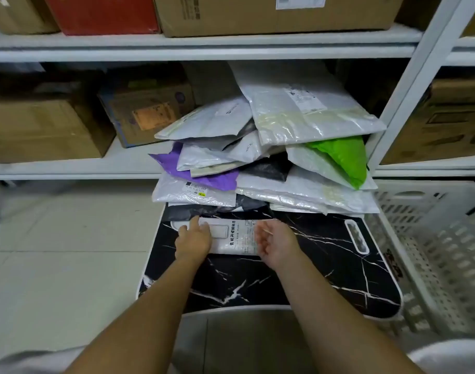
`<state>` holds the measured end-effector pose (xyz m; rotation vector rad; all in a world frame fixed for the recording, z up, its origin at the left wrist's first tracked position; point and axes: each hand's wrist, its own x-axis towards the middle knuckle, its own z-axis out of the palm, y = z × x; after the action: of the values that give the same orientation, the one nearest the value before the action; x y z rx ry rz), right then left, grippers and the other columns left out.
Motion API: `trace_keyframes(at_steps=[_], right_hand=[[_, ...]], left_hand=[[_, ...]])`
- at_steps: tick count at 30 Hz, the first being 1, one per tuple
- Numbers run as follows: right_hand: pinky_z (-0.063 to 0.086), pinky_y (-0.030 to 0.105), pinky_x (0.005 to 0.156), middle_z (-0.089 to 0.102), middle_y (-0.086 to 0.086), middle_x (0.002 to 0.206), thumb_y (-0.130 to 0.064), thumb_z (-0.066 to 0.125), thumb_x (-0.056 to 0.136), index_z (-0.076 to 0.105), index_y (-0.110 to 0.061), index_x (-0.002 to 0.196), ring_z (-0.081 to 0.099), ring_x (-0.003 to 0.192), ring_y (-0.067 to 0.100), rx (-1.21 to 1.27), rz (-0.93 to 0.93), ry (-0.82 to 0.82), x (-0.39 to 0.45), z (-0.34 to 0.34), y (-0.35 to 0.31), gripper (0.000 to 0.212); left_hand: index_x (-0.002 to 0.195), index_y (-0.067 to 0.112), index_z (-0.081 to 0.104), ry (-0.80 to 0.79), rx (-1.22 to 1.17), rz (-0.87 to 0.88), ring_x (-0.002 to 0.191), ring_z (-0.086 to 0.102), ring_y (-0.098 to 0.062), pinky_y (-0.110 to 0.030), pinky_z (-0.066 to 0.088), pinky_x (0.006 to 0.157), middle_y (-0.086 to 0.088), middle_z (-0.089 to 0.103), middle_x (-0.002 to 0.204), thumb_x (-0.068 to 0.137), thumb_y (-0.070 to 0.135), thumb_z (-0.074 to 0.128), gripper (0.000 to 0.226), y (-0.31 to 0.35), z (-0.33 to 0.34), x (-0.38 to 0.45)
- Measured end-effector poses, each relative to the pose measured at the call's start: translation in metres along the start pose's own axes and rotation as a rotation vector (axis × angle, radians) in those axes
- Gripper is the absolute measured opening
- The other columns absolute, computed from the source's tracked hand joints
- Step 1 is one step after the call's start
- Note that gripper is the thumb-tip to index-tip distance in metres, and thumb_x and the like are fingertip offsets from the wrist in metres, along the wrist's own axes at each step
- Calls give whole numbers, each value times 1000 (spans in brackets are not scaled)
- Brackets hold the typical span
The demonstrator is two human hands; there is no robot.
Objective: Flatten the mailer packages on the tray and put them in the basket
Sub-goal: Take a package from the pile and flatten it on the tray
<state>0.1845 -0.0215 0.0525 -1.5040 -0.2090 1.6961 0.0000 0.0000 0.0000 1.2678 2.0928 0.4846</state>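
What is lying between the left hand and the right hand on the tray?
In the head view, a small white mailer with printed text lies between the left hand and right hand, flat on the black marble-patterned tray.

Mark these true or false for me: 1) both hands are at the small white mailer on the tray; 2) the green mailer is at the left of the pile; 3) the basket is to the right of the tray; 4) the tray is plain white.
1) True: the left hand rests on the small white mailer and the right hand is at its other end.
2) False: the green mailer is at the right of the pile; the purple mailer is at the left.
3) True: the white basket stands right of the tray.
4) False: the tray is black with white marble veins.
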Motion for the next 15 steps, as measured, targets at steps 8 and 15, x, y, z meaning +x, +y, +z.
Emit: trace_keyframes(at_steps=[8,15], right_hand=[[42,25,51,56,8,73,-2,47,88,61,-9,96,49,58,15,-319,-33,124,25,6,37,17],[48,37,73,61,6,85,-12,44,88,57,-16,80,58,77,22,-633,-216,154,27,-4,55,15]], left_hand=[[138,19,42,-20,152,40,114,48,-43,-42,37,102,-21,38,132,101,27,30,40,-13,16,-5],[110,9,53,-57,221,96,101,58,-33,-32,44,81,-16,62,108,94,24,48,23,-14,28,-47]])
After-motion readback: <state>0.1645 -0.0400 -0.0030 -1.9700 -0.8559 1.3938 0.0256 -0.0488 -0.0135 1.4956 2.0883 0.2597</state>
